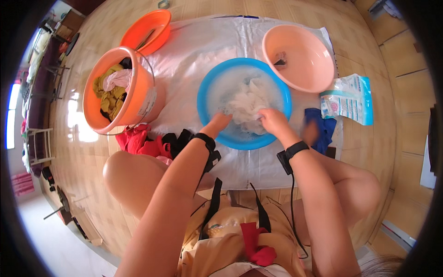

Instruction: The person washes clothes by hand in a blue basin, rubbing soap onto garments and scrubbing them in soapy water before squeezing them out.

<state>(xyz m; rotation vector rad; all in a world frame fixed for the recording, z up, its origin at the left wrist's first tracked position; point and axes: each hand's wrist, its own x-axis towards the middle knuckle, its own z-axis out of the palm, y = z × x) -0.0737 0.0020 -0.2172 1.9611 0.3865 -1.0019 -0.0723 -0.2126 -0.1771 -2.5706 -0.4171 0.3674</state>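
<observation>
A blue basin [244,146] holds sudsy water with a soaked white cloth [251,97] bunched in it. At the basin's near right side, my right hand [274,122] pinches an edge of the cloth between thumb and fingers. My left hand [218,123] reaches over the near left rim, its fingers at the water beside the cloth. Suds and the angle hide whether those fingers grip any fabric. Both wrists wear black straps with small black devices.
A plastic sheet [187,45] lies under everything. An orange bucket [140,93] of clothes, an orange basin [162,27] and a pink basin [304,65] stand around. A detergent bag [346,100], blue cloth [322,126] and red clothes [138,140] lie nearby.
</observation>
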